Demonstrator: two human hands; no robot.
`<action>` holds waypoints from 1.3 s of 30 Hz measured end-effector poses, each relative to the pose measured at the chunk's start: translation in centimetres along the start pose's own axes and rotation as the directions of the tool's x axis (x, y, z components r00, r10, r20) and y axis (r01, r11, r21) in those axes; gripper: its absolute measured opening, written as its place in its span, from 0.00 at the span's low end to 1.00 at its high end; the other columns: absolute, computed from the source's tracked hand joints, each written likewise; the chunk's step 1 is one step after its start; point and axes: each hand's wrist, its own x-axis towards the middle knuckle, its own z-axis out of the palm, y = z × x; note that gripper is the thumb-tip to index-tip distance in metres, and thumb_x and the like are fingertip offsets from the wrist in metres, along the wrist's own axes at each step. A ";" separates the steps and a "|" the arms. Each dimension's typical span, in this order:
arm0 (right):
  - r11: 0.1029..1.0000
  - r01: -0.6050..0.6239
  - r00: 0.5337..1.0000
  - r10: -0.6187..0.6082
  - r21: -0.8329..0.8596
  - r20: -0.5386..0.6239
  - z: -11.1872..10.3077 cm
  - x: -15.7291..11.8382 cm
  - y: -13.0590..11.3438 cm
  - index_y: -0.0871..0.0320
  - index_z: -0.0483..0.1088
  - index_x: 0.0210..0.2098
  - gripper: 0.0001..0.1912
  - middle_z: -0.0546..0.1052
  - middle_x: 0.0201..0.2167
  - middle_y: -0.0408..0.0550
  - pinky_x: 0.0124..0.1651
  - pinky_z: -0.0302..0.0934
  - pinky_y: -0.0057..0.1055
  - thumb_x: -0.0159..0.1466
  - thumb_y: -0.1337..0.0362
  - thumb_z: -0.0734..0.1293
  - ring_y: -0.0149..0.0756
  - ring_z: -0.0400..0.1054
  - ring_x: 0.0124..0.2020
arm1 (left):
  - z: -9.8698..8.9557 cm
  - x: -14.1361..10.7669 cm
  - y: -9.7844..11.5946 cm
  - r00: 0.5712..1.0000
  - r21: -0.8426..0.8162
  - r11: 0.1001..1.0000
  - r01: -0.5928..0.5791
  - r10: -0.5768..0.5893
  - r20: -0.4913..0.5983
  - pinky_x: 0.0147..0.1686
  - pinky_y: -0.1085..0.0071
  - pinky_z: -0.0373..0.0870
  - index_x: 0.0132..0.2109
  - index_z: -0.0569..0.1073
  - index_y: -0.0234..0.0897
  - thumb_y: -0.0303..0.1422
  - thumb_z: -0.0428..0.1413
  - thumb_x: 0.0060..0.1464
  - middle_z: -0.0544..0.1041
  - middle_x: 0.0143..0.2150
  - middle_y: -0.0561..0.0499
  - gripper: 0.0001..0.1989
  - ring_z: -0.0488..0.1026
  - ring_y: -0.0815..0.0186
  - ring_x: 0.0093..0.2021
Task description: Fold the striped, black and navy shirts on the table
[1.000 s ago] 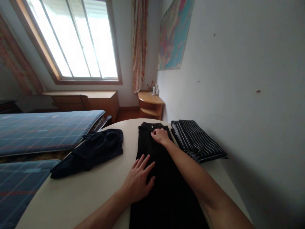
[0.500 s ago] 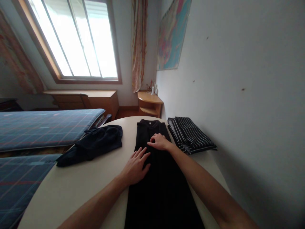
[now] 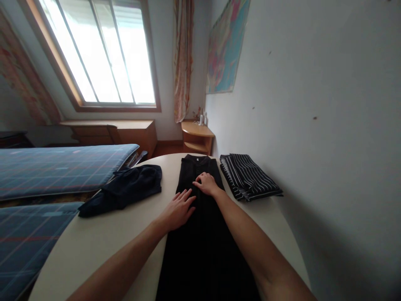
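A long black garment (image 3: 206, 251) with a collar at its far end lies lengthwise on a cream round table (image 3: 125, 246). My left hand (image 3: 179, 209) rests on its left side, fingers spread, holding nothing. Farther up, just below the collar, my right hand (image 3: 206, 183) lies on the cloth with its fingers apart and nothing visible in them. A folded black and white striped cloth (image 3: 250, 177) sits right of the garment. Left of it, a crumpled dark navy garment (image 3: 131, 188) reaches the table's left edge.
Blue plaid mattresses (image 3: 62, 169) are at the left, close to the table. A white wall (image 3: 313, 167) runs along the right. Beyond the table stand a wooden corner shelf (image 3: 197, 129) and a wooden desk (image 3: 134, 125) under the window.
My left hand has shifted slightly up and left over the black cloth. My right hand's fingers have loosened from a curled pose and lie flatter. The view has moved a little.
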 end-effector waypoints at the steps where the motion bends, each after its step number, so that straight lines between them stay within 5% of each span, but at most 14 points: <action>1: 1.000 0.015 1.000 -0.015 0.011 -0.025 0.1 -0.1 0.1 0.56 0.78 0.39 0.15 0.75 0.46 0.53 0.59 0.56 0.39 0.66 0.51 0.67 0.43 0.68 0.50 | -0.2 -0.7 0.5 0.999 -0.014 0.999 -0.029 0.029 0.015 0.67 0.49 0.54 0.66 0.64 0.37 0.39 0.49 0.66 0.56 0.72 0.40 0.24 0.52 0.48 0.71; 5: 0.991 0.088 0.994 -0.081 0.100 -0.075 0.2 -1.1 0.8 0.57 0.75 0.37 0.14 0.76 0.45 0.52 0.65 0.48 0.47 0.66 0.53 0.67 0.42 0.68 0.52 | -0.6 -4.2 2.6 0.979 -0.073 0.979 -0.188 0.193 0.069 0.64 0.44 0.58 0.65 0.66 0.45 0.35 0.53 0.64 0.60 0.70 0.44 0.23 0.54 0.46 0.70; 8: 0.979 0.110 0.994 -0.103 0.172 -0.047 -0.2 -1.9 1.1 0.57 0.73 0.34 0.12 0.75 0.49 0.51 0.67 0.42 0.53 0.66 0.55 0.67 0.42 0.68 0.54 | -1.0 -6.0 3.8 0.945 -0.115 0.942 -0.314 0.322 0.056 0.63 0.51 0.63 0.55 0.73 0.46 0.28 0.53 0.63 0.66 0.67 0.48 0.15 0.60 0.51 0.68; 15: 0.967 0.094 0.993 -0.074 0.236 -0.093 -0.5 -2.5 0.8 0.56 0.72 0.34 0.12 0.78 0.48 0.50 0.66 0.42 0.56 0.68 0.55 0.65 0.41 0.69 0.53 | -1.7 -6.2 4.7 0.859 -0.147 0.851 -0.504 0.512 0.016 0.59 0.61 0.68 0.44 0.73 0.43 0.29 0.55 0.63 0.72 0.61 0.53 0.05 0.66 0.59 0.64; 21: 0.969 0.090 0.990 -0.063 0.231 -0.122 -0.5 -2.6 0.8 0.56 0.71 0.35 0.12 0.79 0.45 0.49 0.65 0.43 0.55 0.68 0.54 0.64 0.41 0.71 0.50 | -1.1 -6.6 5.0 0.882 -0.223 0.857 -0.465 0.470 -0.036 0.62 0.62 0.64 0.45 0.72 0.42 0.28 0.52 0.65 0.71 0.62 0.53 0.06 0.63 0.61 0.65; 27: 0.978 0.108 0.990 -0.090 0.180 -0.106 -0.6 -2.9 1.1 0.57 0.73 0.33 0.11 0.75 0.51 0.52 0.66 0.44 0.53 0.65 0.56 0.67 0.42 0.68 0.54 | -2.0 -7.4 5.8 0.862 -0.351 0.824 -0.444 0.500 0.084 0.66 0.54 0.58 0.43 0.74 0.43 0.28 0.61 0.49 0.64 0.68 0.53 0.12 0.57 0.52 0.69; 34: 0.976 0.112 0.989 -0.091 0.185 -0.118 -0.7 -3.1 1.1 0.57 0.72 0.35 0.09 0.76 0.50 0.50 0.66 0.45 0.51 0.67 0.59 0.64 0.40 0.69 0.53 | -2.3 -7.5 6.4 0.850 -0.423 0.797 -0.432 0.517 0.105 0.67 0.57 0.55 0.42 0.74 0.43 0.27 0.57 0.57 0.63 0.69 0.53 0.07 0.54 0.56 0.71; 39: 0.971 0.137 0.987 -0.116 0.198 -0.111 -0.5 -2.9 1.4 0.58 0.73 0.33 0.09 0.75 0.50 0.53 0.64 0.52 0.42 0.65 0.60 0.66 0.40 0.68 0.53 | -1.9 -7.7 6.7 0.852 -0.420 0.820 -0.389 0.493 0.173 0.68 0.47 0.50 0.53 0.71 0.44 0.34 0.63 0.50 0.54 0.73 0.49 0.22 0.46 0.47 0.73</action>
